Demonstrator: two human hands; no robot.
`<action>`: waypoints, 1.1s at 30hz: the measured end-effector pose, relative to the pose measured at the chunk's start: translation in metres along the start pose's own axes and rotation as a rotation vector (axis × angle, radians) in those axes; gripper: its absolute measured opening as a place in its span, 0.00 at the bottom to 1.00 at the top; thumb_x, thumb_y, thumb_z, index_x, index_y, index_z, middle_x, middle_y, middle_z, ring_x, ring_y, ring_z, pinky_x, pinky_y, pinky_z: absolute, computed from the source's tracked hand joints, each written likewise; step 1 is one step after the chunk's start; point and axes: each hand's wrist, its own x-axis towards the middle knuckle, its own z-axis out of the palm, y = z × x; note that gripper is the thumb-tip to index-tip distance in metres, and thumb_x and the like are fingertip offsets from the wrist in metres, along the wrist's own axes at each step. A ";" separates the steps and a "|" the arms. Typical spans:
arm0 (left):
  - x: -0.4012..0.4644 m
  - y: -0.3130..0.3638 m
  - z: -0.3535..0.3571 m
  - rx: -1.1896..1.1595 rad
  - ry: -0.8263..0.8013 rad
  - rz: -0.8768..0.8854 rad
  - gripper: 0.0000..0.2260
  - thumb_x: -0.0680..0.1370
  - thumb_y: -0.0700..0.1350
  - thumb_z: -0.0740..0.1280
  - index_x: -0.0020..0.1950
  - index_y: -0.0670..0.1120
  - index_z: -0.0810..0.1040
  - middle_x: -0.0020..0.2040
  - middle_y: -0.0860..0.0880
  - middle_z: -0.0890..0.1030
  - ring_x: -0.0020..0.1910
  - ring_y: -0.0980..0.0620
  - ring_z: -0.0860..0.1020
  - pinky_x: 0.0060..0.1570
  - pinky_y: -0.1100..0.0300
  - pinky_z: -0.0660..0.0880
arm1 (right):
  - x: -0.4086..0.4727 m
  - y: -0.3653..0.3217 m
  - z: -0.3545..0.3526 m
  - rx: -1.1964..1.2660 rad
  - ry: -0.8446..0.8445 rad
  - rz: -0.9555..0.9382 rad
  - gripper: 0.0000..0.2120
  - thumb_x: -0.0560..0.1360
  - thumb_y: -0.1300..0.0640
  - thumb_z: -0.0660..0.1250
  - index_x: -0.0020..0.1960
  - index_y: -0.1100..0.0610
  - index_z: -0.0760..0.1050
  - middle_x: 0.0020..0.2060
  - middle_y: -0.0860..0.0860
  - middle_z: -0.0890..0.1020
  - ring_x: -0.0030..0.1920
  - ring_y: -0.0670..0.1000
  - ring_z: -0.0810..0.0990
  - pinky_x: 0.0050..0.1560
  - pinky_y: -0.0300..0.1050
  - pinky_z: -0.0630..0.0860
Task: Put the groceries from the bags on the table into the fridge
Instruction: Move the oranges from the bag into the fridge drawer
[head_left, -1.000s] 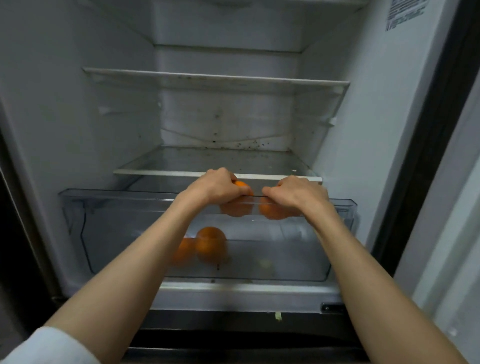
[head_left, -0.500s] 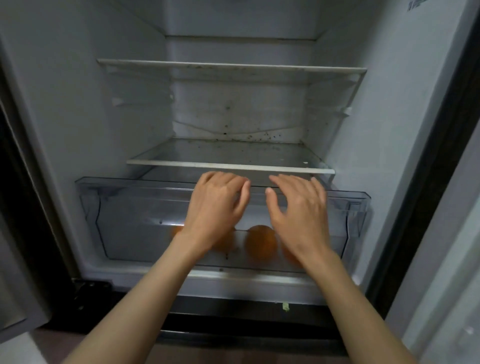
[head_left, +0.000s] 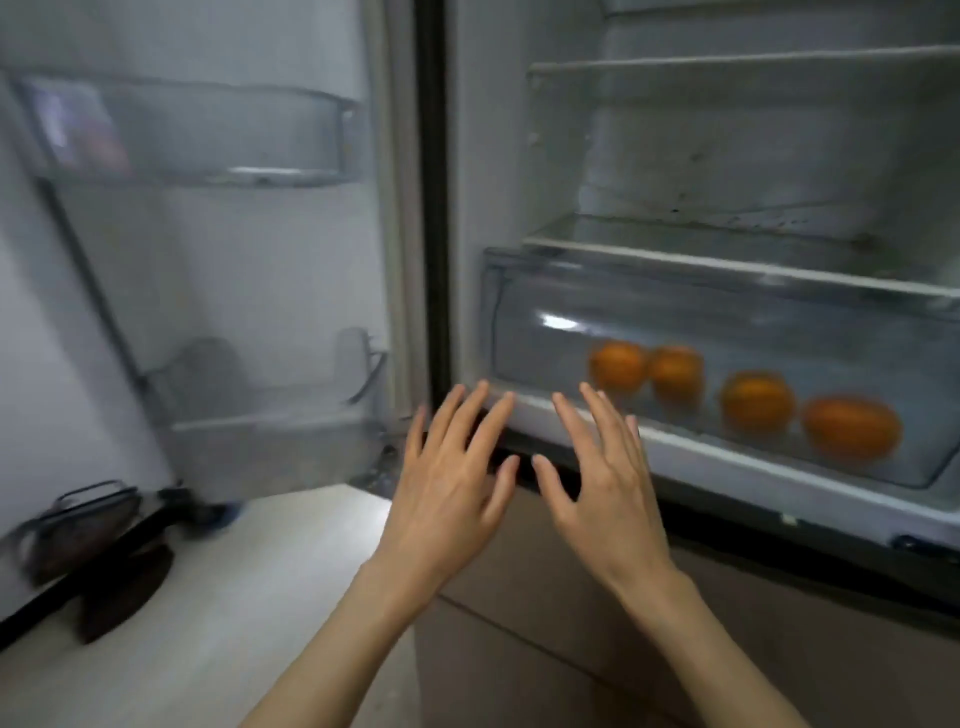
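The fridge stands open on the right, with its clear crisper drawer (head_left: 519, 312) at the bottom. Several oranges (head_left: 757, 401) lie in a row inside the drawer, seen through its front. My left hand (head_left: 457, 478) and my right hand (head_left: 602, 478) hover side by side in front of the fridge's lower left corner, below and left of the drawer. Both have spread, straight fingers and hold nothing. Neither touches the drawer.
Two bare glass shelves (head_left: 727, 260) sit above the drawer. The open fridge door (head_left: 234, 249) on the left carries clear door bins (head_left: 208, 135). Dark shoes (head_left: 104, 561) lie on the pale floor (head_left: 234, 597) at lower left.
My hands let go of two oranges into the drawer, opened, and drew back from it. The view has swung left, so the fridge now sits on the right and the door shows.
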 end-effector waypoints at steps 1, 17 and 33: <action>-0.032 -0.013 -0.006 -0.004 -0.024 -0.048 0.23 0.77 0.52 0.56 0.71 0.47 0.65 0.70 0.45 0.70 0.70 0.44 0.65 0.67 0.44 0.64 | -0.020 -0.017 0.014 0.012 -0.041 0.014 0.28 0.74 0.45 0.56 0.71 0.54 0.65 0.71 0.56 0.66 0.73 0.53 0.60 0.73 0.52 0.52; -0.378 -0.225 -0.230 0.229 -0.207 -0.877 0.25 0.80 0.54 0.56 0.75 0.52 0.55 0.77 0.49 0.53 0.76 0.49 0.48 0.72 0.50 0.45 | -0.161 -0.357 0.179 0.312 -0.786 -0.304 0.29 0.78 0.44 0.57 0.75 0.51 0.53 0.75 0.53 0.56 0.75 0.52 0.51 0.75 0.53 0.50; -0.461 -0.473 -0.370 0.432 -0.127 -1.157 0.23 0.80 0.52 0.56 0.74 0.50 0.59 0.76 0.48 0.55 0.76 0.49 0.47 0.74 0.48 0.51 | -0.109 -0.638 0.384 0.468 -0.943 -0.606 0.30 0.78 0.45 0.59 0.75 0.52 0.54 0.74 0.52 0.58 0.75 0.51 0.53 0.73 0.48 0.54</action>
